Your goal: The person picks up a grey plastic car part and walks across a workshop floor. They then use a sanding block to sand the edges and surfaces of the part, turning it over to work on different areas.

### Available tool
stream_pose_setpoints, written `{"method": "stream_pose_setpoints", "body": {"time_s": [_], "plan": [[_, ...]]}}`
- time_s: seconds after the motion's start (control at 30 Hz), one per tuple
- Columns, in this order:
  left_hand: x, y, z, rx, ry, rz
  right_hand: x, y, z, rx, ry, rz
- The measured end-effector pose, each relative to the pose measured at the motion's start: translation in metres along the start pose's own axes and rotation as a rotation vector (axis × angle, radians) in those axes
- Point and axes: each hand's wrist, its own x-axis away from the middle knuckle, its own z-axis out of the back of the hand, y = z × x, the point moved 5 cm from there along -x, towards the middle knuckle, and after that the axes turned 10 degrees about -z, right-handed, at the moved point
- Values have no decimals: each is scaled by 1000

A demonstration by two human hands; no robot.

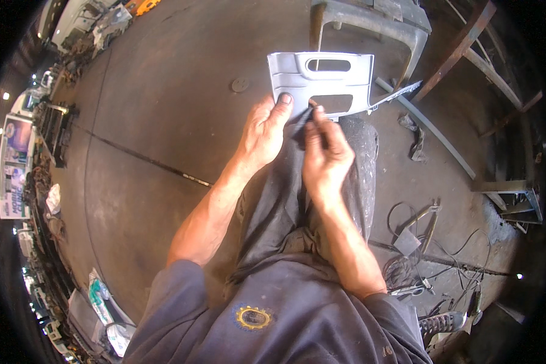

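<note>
A light grey plastic panel (321, 79) with a slot-shaped handle hole and a rectangular cutout rests on my raised knee. My left hand (264, 130) grips its lower left edge, thumb on the face of the panel. My right hand (324, 155) is closed around a small dark piece, maybe sandpaper or a cloth, pressed against the panel's lower edge beside the cutout. What exactly the dark piece is cannot be told. My dusty grey trousers (285, 200) lie under both hands.
Concrete floor (158, 97) with a round cover (240, 84). A grey plastic stool (370, 24) stands beyond the panel, rusty metal frames (479, 54) at right. Wires, pliers and small tools (424, 227) lie at lower right. Vehicle parts and bags (100, 300) line the left edge.
</note>
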Motion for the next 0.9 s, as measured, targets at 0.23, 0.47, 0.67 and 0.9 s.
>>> {"method": "stream_pose_setpoints", "body": {"time_s": [0.23, 0.47, 0.67, 0.9], "plan": [[-2, 2, -2, -1, 20, 51, -9, 9, 0, -58, 72, 7], [-4, 2, -6, -58, 28, 29, 2, 3, -3, -7, 5, 23], [3, -3, 1, 54, 6, 75, -18, -1, 59, -47, 3, -224], [3, 8, -2, -137, -37, 59, -3, -14, 82, 173, -47, -196]]}}
